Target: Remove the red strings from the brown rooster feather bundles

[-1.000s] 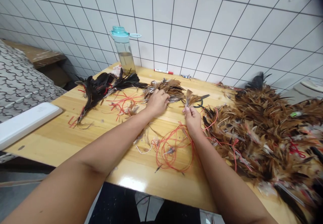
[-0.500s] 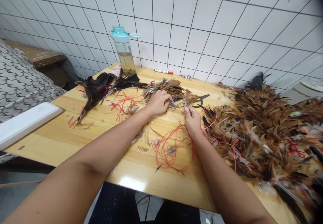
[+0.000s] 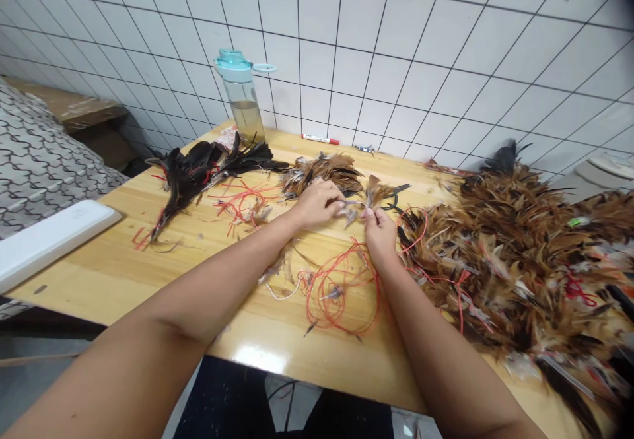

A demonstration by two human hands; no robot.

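Note:
My left hand (image 3: 317,204) is closed in a pinch on a small grey-brown feather (image 3: 349,212) just in front of a small pile of brown feathers (image 3: 327,169). My right hand (image 3: 379,231) is closed on a little bunch of brown feathers (image 3: 375,193) that stands up from its fingers. The two hands almost meet over the wooden table (image 3: 198,254). Loops of red string (image 3: 337,287) lie under my right wrist. Black scissors (image 3: 393,198) lie just behind my right hand.
A big heap of brown feathers (image 3: 520,254) fills the table's right side. Black feathers (image 3: 203,165) and loose red string (image 3: 242,201) lie at back left. A water bottle (image 3: 244,99) and a marker (image 3: 321,140) stand by the tiled wall. A white slab (image 3: 49,237) lies at left.
My left hand has drawn back from the small brown pile toward my right hand, bringing a small feather with it. My right hand has hardly moved.

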